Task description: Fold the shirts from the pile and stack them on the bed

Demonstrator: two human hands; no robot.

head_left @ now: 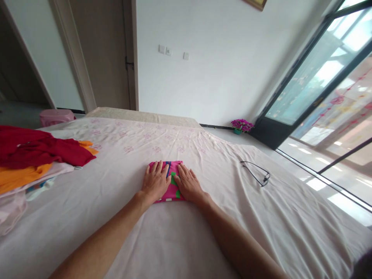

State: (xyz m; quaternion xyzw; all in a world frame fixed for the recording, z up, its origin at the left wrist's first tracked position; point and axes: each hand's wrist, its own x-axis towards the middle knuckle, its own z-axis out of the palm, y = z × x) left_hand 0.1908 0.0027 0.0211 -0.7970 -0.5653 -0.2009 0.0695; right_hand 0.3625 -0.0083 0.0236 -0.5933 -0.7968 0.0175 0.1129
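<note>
Pink cloth (171, 190) is lying on the bed (165, 236), looking folded | left hand (156, 181) and right hand (189, 183) are pressing on it, fingers a bit apart | clothes pile (43, 150) is looking unfolded

- We can read no text, label, brand, number or sign here.
</note>
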